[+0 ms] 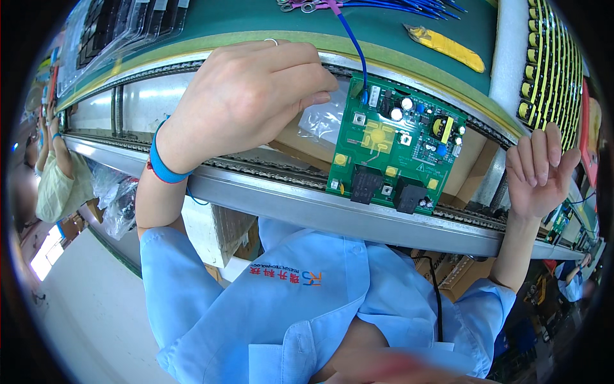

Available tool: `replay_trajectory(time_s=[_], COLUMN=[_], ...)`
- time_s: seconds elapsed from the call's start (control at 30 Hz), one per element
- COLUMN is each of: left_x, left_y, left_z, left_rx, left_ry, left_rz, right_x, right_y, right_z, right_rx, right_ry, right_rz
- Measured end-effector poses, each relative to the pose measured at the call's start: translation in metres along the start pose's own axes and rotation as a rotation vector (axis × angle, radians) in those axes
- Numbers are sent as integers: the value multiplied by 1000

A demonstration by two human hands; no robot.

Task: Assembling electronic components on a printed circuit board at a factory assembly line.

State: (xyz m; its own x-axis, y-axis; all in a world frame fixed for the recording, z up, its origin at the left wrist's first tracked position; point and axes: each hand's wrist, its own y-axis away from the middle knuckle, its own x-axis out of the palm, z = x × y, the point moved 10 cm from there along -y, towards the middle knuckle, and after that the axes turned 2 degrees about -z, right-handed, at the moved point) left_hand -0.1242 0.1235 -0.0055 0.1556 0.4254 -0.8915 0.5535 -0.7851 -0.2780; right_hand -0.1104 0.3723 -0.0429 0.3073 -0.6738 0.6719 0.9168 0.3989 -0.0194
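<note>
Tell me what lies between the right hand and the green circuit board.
In the head view, brown cardboard shows between the right hand and the green circuit board, seemingly lower than both.

One left hand (252, 96), one right hand (542, 168). One green circuit board (419, 153) between them; two black blocks (366, 184) on it; one blue wire (354, 41) at its edge. One yellow tool (446, 48), one blue wristband (167, 157), one ring (272, 41). Bundled blue wires (412, 7): uncountable.

The rail (288, 203) looks smooth metal — the circuit board (391, 152) glossy.
</note>
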Motion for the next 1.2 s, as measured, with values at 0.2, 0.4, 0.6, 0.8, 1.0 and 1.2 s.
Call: replay_trajectory(time_s=[0.2, 0.4, 0.6, 0.8, 1.0, 1.2], left_x=[2, 1, 1, 2, 3, 4], left_y=[2, -2, 1, -1, 1, 1], left_z=[2, 0, -2, -2, -1, -1], left_rx=[-10, -7, -10, -6, -6, -15], left_ry=[11, 14, 5, 9, 13, 3], left_rz=[9, 12, 4, 3, 8, 22], right_x=[-2, -4, -3, -2, -5, -3], right_y=[0, 1, -1, 1, 1, 1], right_z=[-3, 2, -1, 1, 0, 1], right_rx=[12, 12, 12, 6, 5, -1], right_ry=[-3, -6, -15, 11, 2, 18], right_rz=[-10, -13, 17, 13, -39, 12])
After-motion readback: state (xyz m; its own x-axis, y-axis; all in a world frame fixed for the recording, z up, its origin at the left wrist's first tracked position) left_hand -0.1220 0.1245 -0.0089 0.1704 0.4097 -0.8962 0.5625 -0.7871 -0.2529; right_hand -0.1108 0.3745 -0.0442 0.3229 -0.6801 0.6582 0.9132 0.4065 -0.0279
